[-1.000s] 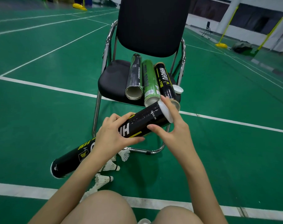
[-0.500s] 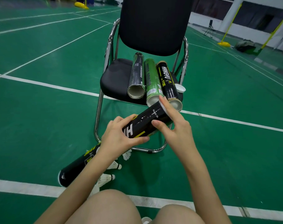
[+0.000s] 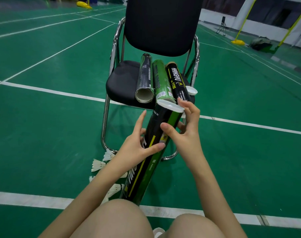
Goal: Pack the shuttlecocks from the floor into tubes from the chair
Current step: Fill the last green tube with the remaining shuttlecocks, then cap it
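A long black tube [image 3: 146, 162] with green and yellow stripes stands steeply tilted in front of me, a white cap [image 3: 170, 106] on its top end. My left hand [image 3: 139, 143] holds the tube's middle, thumb across its front, index finger stretched up. My right hand [image 3: 184, 131] grips the tube just below the cap, thumb in front, fingers behind. Several white shuttlecocks [image 3: 98, 164] lie on the green floor left of my arm, some hidden behind it. Three more tubes lie side by side on the chair seat: dark [image 3: 144, 78], green [image 3: 161, 79], black [image 3: 178, 81].
The black chair [image 3: 122, 79] with chrome legs stands straight ahead. A loose white cap [image 3: 191, 91] lies on the seat's right edge. My knees [image 3: 115, 220] fill the bottom. White court lines cross the floor; a yellow net-post base [image 3: 238, 42] stands far right.
The tube has swung from lying slantwise to the left up to nearly upright, its capped end raised. Both hands shifted along it; my right hand moved off the cap to below it.
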The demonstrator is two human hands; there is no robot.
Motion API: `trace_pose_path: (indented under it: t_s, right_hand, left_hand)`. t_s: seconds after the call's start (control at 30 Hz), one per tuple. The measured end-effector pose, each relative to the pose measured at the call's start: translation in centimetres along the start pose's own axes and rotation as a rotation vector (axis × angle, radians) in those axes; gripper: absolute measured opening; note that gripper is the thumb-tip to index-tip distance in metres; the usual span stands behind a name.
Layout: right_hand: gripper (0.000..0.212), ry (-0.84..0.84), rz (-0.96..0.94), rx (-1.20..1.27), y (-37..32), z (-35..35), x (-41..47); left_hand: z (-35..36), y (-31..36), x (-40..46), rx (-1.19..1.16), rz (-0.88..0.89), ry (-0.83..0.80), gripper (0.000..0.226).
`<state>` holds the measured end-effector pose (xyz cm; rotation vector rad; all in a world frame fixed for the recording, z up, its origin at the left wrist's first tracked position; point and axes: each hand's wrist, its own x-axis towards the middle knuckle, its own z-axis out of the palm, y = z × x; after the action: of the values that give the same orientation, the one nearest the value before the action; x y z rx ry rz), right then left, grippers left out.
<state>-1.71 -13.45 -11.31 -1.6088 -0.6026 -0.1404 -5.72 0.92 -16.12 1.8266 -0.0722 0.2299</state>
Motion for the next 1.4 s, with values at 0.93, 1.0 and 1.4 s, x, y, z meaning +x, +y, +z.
trace_pose_path:
  t_s: [0.93, 1.0, 1.4]
  right_hand:
    - [0.056, -0.088, 0.099, -0.009, 1.4, 1.3, -0.6]
    - [0.058, -0.113, 0.107, -0.019, 1.5, 1.2, -0.7]
    - [0.064, -0.111, 0.209, 0.135, 0.9, 0.7, -0.7]
  left_hand:
    - [0.4, -0.2, 0.3, 0.008, 0.174, 0.157, 0.097]
    - [0.4, -0.2, 0.4, 0.001, 0.171, 0.155, 0.097]
    - [0.0, 0.5, -0.7, -0.144, 0.160, 0.074, 0.092]
